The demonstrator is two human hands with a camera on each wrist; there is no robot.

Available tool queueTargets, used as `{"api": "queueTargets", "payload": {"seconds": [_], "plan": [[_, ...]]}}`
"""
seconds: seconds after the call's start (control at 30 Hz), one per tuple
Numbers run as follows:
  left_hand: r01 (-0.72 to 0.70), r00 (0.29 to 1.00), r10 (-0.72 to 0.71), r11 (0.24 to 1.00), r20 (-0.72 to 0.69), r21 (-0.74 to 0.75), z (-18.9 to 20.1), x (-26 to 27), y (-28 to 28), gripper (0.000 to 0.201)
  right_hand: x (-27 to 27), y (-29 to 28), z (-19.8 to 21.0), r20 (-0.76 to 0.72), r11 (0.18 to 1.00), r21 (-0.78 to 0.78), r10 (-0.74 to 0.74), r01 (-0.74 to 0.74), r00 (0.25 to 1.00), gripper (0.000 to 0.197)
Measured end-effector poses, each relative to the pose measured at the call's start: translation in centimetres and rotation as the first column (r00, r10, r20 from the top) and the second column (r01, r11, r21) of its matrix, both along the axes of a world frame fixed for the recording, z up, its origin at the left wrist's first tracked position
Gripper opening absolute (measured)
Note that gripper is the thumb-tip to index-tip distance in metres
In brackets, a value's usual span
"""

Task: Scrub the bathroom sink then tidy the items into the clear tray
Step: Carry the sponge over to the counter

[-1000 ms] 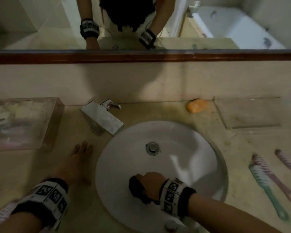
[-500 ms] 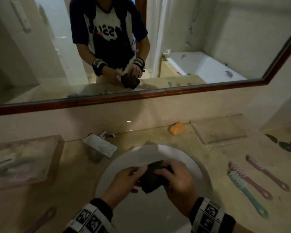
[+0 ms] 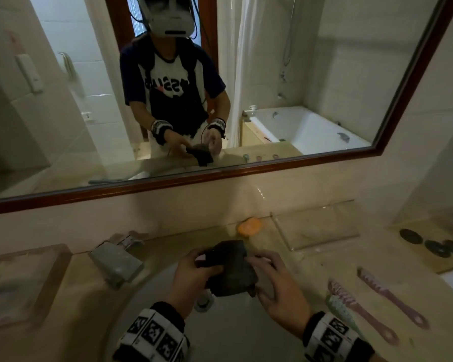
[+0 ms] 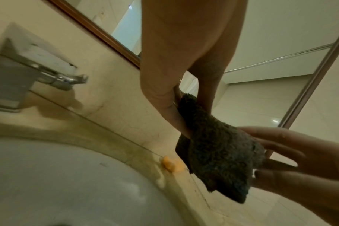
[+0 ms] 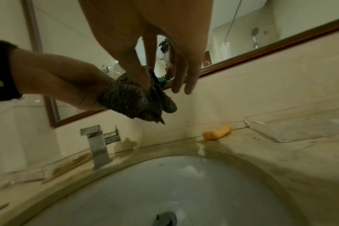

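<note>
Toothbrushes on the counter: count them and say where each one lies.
3, all right of the sink: a green toothbrush nearest the basin, a pink toothbrush against it, and another pink toothbrush farther right, apart. The cloudy box at far left may hide more.

A beige stone vanity countertop [image 3: 311,267] holds a round white sink basin [image 5: 164,191] at its front middle. At the back edge sit a square chrome faucet [image 3: 115,265] left of the basin, an orange bar of soap [image 3: 249,226] and a flat clear tray [image 3: 319,231]. A clear box [image 3: 19,280] stands at the left end. Three toothbrushes, two pink [image 3: 392,296] and one green [image 3: 343,309], lie toward the right front, with dark round discs [image 3: 434,244] beyond.
</note>
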State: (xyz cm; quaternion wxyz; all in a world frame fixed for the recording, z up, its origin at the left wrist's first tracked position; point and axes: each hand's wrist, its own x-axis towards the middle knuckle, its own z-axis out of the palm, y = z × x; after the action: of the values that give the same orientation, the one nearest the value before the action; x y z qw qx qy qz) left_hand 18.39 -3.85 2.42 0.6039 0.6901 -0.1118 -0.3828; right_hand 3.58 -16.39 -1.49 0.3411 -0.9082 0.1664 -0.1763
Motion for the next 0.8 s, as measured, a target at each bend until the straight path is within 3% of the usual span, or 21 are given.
{"api": "queueTargets", "payload": {"seconds": [0.07,0.13,0.2,0.27,0.33,0.43,0.53,0.63,0.67,0.73,0.8], "plan": [[-0.038,0.998,0.039,0.999,0.044,-0.018,0.3,-0.8,-2.5,0.036,-0.7,-2.9,0.4,0.001,0.982,0.13,-0.139,0.138,0.99,0.035],[-0.073,0.996,0.075,0.996,0.04,-0.045,0.6,-1.7,-5.4,0.033,-1.2,-5.6,1.1,-0.086,0.883,0.379,-0.263,0.276,0.961,0.022],[-0.088,0.996,0.089,0.994,0.014,-0.068,0.8,-2.6,-8.4,0.031,-1.2,-7.9,2.3,-0.246,0.609,0.715,-0.241,0.344,0.939,0.032],[-0.077,0.997,0.077,0.993,-0.001,-0.088,0.8,-3.6,-11.4,0.031,-1.5,-10.1,2.9,-0.314,0.294,0.894,-0.129,0.339,0.941,0.042],[-0.046,0.999,0.045,0.994,-0.012,-0.104,0.8,-4.6,-14.1,0.032,-1.7,-12.4,3.1,-0.283,0.159,0.943,-0.08,0.293,0.956,0.044],[0.057,0.997,-0.053,0.995,0.054,-0.08,0.7,-5.6,-17.5,0.03,-1.1,-16.9,1.7,-0.213,0.181,0.954,-0.159,0.241,0.964,0.04],[0.137,0.979,-0.14,0.99,0.151,0.024,0.0,-5.8,-20.3,0.044,-0.4,-21.2,0.4,-0.212,0.222,0.941,-0.21,0.257,0.955,0.042],[0.166,0.945,-0.199,0.976,0.258,0.144,-1.2,-5.5,-22.8,0.046,0.2,-24.3,-0.8,-0.209,0.342,0.896,-0.235,0.282,0.949,0.035],[0.166,0.904,-0.231,0.965,0.358,0.204,-1.7,-5.3,-23.7,0.046,0.6,-25.2,-1.4,-0.227,0.359,0.879,-0.268,0.315,0.937,0.037],[0.129,0.748,-0.311,0.935,0.586,0.331,-2.8,-5.1,-25.0,0.045,1.3,-26.8,-2.8,-0.29,0.38,0.832,-0.326,0.405,0.9,0.046],[0.127,0.63,-0.401,0.898,0.666,0.42,-4.2,-5.2,-25.9,0.05,2.0,-27.9,-4.1,-0.341,0.463,0.749,-0.342,0.473,0.876,0.052]]}}
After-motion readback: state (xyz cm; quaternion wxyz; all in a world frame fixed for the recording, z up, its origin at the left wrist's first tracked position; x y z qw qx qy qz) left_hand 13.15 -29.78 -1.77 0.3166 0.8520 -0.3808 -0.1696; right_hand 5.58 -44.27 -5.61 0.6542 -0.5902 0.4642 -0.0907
